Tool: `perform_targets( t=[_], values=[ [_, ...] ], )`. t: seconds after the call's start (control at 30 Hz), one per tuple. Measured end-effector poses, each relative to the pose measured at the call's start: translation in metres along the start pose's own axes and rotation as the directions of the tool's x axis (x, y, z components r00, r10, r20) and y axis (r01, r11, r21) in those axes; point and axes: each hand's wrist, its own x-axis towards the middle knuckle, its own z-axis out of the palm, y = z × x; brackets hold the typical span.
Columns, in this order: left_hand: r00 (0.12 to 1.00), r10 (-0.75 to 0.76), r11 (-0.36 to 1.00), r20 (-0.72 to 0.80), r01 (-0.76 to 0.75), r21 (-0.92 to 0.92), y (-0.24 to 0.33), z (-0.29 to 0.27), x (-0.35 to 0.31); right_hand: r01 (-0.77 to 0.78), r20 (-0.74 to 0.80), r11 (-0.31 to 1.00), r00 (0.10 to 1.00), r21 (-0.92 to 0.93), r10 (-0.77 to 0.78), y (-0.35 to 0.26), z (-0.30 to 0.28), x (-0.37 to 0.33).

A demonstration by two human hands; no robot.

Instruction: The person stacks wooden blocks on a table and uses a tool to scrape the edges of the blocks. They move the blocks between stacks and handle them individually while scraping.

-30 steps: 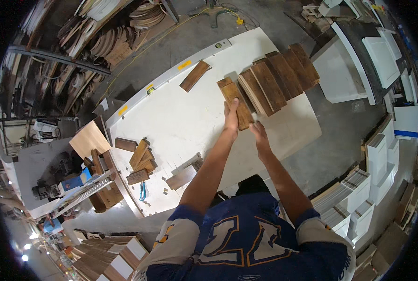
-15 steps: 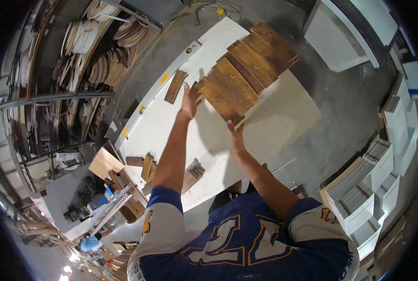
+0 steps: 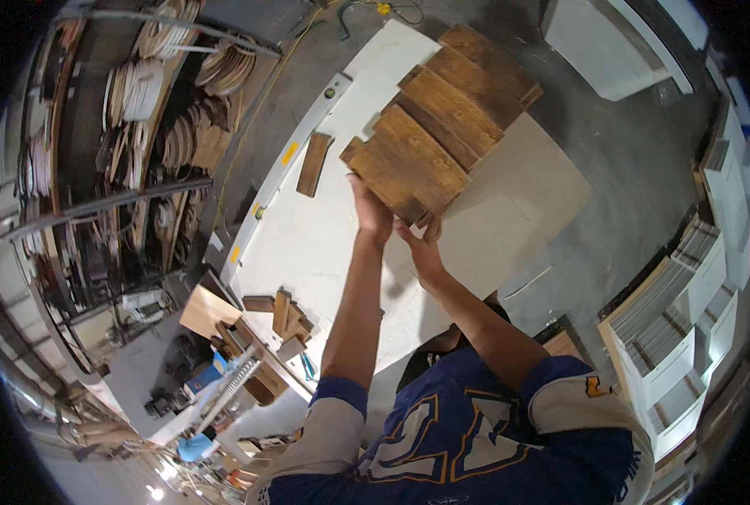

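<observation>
A spirit level [image 3: 275, 183] is laid along the white table's [image 3: 535, 194] edge, perhaps as a straight reference; 1 loose brown board [image 3: 313, 164] is left beside it. The left hand [image 3: 374, 210] and right hand [image 3: 425, 252] are placed close together at the near end of the row of brown boards [image 3: 442, 118] on the table, seemingly for steadying; whether they are clamped cannot be told. The level's yellow labels [image 3: 289, 154] cannot be read; large characters are carried on the blue shirt [image 3: 425, 421].

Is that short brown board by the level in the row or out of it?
Out: the short brown board lies apart near the level, with white tabletop showing between it and the row of brown boards.
</observation>
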Motion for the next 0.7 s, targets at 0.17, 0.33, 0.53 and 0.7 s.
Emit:
perform_targets(
  t=[0.17,0.33,0.53,0.7],
  values=[
    [0.993,0.096,0.995,0.074,-0.098,0.026,-0.025,-0.004,-0.008,0.058,0.115,0.991,0.991,0.122,-0.072,0.002,-0.019,-0.006],
    [0.997,0.052,0.983,-0.065,-0.040,0.179,-0.018,-0.009,-0.024,0.002,0.062,0.994,0.998,0.107,-0.009,0.004,-0.028,-0.009],
    [0.968,0.250,0.868,-0.017,-0.217,0.447,0.071,-0.016,0.019,-0.011,0.028,0.983,1.000,0.184,0.006,-0.006,-0.019,-0.009],
    [0.961,-0.231,0.385,0.155,-0.057,0.921,0.125,-0.006,0.049,-0.117,0.180,0.907,0.983,0.404,0.047,-0.018,-0.009,0.001]
  ],
)
